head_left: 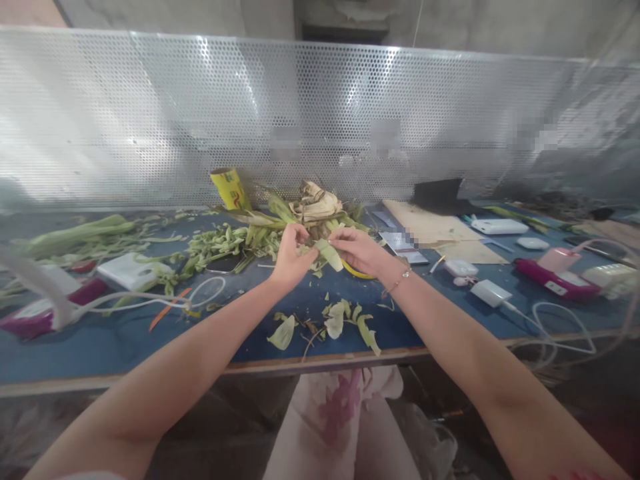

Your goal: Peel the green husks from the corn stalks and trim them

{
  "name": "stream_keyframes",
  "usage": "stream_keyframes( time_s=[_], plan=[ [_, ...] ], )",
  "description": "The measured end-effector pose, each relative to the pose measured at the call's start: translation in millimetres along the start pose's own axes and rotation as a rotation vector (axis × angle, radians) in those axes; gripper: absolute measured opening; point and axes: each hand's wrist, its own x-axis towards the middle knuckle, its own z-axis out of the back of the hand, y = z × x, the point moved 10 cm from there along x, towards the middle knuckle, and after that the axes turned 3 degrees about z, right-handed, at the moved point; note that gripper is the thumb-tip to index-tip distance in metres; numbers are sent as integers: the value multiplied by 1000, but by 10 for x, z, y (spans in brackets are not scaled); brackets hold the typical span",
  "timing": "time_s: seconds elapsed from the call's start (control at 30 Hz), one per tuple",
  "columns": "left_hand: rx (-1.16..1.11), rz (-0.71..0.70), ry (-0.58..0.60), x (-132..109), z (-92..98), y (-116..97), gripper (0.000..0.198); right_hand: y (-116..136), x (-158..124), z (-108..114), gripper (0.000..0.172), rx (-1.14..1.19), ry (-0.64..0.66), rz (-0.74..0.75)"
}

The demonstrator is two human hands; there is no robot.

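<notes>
Both my hands meet over the middle of a blue worktable (100,347). My left hand (293,257) is closed, pinching a pale green leaf piece (330,255). My right hand (361,250), with a thin bracelet on the wrist, grips the other end of the same piece. Just behind them lies a heap of green stalks and dry husks (305,213). Torn leaf scraps (335,323) lie on the table below my hands, near the front edge.
A perforated metal screen (320,113) walls off the back. A yellow cup (230,189) leans by it. Left: long green stalks (75,233), a white box (131,271), cables, a magenta device (35,317). Right: cardboard (440,233), a white charger (491,293), a pink device (557,270).
</notes>
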Motion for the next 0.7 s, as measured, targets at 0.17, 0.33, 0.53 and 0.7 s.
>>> stream_keyframes(
  time_s=[0.17, 0.33, 0.53, 0.7],
  plan=[
    [22, 218, 110, 1, -97, 198, 16, 22, 44, 106, 21, -30, -70, 38],
    [-53, 307, 88, -19, -100, 312, 16, 13, 53, 147, 21, -96, -85, 40],
    [-208, 382, 82, -42, -133, 440, 21, 9, 50, 145, 17, -241, -43, 61],
    [-258, 409, 105, -74, -193, 484, 25, -6, 49, 97, 19, -283, 6, 60]
  ],
)
